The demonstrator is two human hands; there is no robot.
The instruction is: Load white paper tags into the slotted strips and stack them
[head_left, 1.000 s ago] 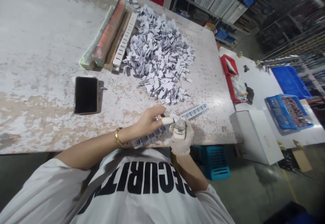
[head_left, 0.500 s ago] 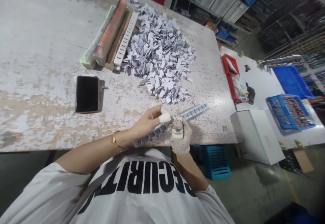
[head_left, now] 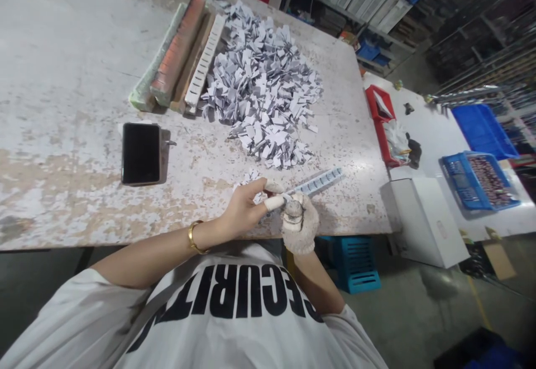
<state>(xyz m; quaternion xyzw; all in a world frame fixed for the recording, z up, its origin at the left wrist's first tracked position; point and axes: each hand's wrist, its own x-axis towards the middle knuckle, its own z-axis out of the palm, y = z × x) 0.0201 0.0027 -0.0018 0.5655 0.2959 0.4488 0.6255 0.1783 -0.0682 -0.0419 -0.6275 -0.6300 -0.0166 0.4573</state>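
My left hand (head_left: pixel 247 207), with white covers on thumb and forefinger, pinches a small white piece (head_left: pixel 286 196) where the two hands meet. My right hand (head_left: pixel 299 221) wears a knitted, off-white glove. Its fingers are curled beside the left fingertips, and what they grip is hidden. A long pale slotted strip (head_left: pixel 320 182) slants out on the table from behind the glove; its near part is covered by the hands. Several small white pieces (head_left: pixel 251 176) lie just beyond my left hand. Farther back spreads a big heap of folded white paper pieces (head_left: pixel 268 87).
Long slotted bars, one white (head_left: pixel 205 65) and one orange (head_left: pixel 178 48), lie left of the heap. A dark-screened phone (head_left: pixel 141 154) rests on the worn table (head_left: pixel 75 190). At right are a white box (head_left: pixel 427 218), red bins (head_left: pixel 385 143) and a blue basket (head_left: pixel 458 182).
My left hand has shifted slightly right and down, its fingertips now closer to the glove. Small white pieces now show beyond it. The strip part under my left wrist no longer shows.
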